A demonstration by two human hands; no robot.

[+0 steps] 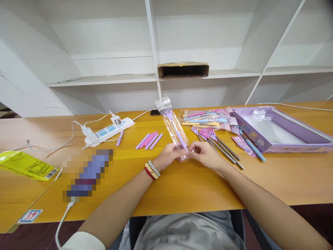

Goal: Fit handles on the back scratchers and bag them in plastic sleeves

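Both hands meet at the near end of a clear bag (170, 131), with a purple scratcher (178, 134) inside it, claw end pointing away from the person. The left hand (170, 154) grips the bag round the handle; the right hand (204, 154) has its fingertips pinched at the same end.

Just right of them, some loose claws (205, 133) in pink and purple lie on the tabletop (203, 194), bare metal rods attached. Behind those sits a pile of bagged scratchers (205, 118) — pink, blue and yellow. Farther right, a blue scratcher (255, 149) and a printed card (244, 145) lie by a purple box (288, 148).

On the left are pink and purple tubes (152, 139), then a white power strip (111, 131), a pixelated patch and — near the edge of view — a yellow packet (28, 165). White shelves (104, 80) stand behind, holding a cardboard box (183, 70).
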